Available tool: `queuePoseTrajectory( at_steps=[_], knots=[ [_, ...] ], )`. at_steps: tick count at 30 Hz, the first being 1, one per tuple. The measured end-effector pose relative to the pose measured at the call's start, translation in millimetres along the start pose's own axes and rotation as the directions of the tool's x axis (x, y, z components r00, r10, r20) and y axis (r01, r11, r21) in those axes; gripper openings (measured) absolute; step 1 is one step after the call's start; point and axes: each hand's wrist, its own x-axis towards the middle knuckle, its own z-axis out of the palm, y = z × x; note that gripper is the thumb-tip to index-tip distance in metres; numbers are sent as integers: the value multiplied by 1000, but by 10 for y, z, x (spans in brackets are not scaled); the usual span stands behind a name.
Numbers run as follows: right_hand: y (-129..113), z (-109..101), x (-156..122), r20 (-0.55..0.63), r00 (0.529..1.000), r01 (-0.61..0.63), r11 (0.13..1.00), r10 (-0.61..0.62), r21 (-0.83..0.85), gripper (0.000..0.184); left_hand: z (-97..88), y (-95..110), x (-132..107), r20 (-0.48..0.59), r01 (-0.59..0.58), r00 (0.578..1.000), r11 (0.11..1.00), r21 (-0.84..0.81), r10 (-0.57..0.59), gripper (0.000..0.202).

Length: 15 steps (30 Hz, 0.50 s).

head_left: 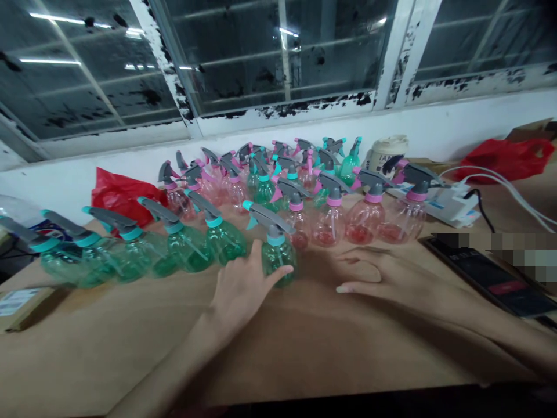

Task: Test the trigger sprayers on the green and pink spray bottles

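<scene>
My left hand (243, 281) is wrapped round a green spray bottle (278, 253) with a grey trigger head and a turquoise collar. Its thumb lies across the front of the bottle, and the bottle stands upright on the brown tabletop. To the right, my right hand (383, 276) hovers low over the table with thumb and fingers apart, holding nothing. Several green spray bottles (187, 247) stand in a row to the left of my left hand. Beyond my right hand is a row of pink spray bottles (364, 219) with grey heads and pink collars.
More pink and green bottles (235, 191) crowd against the wall. Red plastic bags (126, 197) (507, 159) lie at both sides. At right are a white cup (387, 152), a power strip with cables (455, 206) and a phone (487, 276). A cardboard box (26, 305) sits at left.
</scene>
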Motion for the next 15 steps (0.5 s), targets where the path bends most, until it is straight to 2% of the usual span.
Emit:
queuePoseTrajectory(
  at_steps=[3, 8, 11, 15],
  knots=[
    [-97, -18, 75, 45, 999, 11, 994, -16, 109, 52, 25, 168, -142, 20, -61, 998, 998, -28, 61, 73],
    [-144, 99, 237, -61, 985, 174, 934, -163, 311, 70, 138, 424, -276, 60, -133, 989, 988, -74, 137, 74],
    [-161, 167, 306, -141, 966, 254, 882, -215, 396, 68, 234, 533, -284, 32, -179, 982, 978, -110, 184, 75],
    [-167, 210, 365, -236, 949, 294, 853, -208, 432, 60, 341, 647, -276, -18, -251, 968, 962, -106, 250, 74]
  ],
)
